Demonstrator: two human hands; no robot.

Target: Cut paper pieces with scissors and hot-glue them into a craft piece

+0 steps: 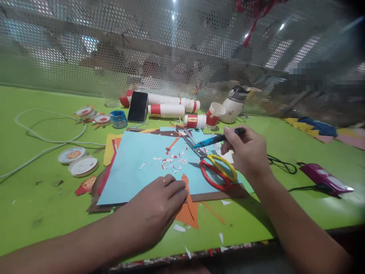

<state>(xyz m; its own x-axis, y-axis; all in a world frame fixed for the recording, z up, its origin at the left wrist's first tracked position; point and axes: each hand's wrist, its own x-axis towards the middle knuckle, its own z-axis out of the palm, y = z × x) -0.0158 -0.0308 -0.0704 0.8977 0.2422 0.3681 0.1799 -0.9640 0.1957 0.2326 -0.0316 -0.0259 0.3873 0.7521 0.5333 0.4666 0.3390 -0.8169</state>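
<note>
My right hand (247, 150) is closed around a dark paintbrush (212, 141) whose front part is coated in blue paint. The brush is tilted, its tip over the scissors (218, 171) with red and yellow handles. These lie on a light blue paper sheet (125, 163). My left hand (162, 201) rests at the sheet's near edge, fingers curled together against an orange paper cut-out (188, 190). Part of that cut-out is hidden beneath the fingers. Small white and red paper scraps (172, 161) are scattered across the sheet.
At the back stand a blue paint jar (118, 119), a black phone (138, 107), stacked paper cups (167, 111) and a white kettle (232, 106). Round discs (83, 166) and a white cable (51, 144) lie left. A purple device (325, 178) sits right. Behind is perforated mesh (114, 49).
</note>
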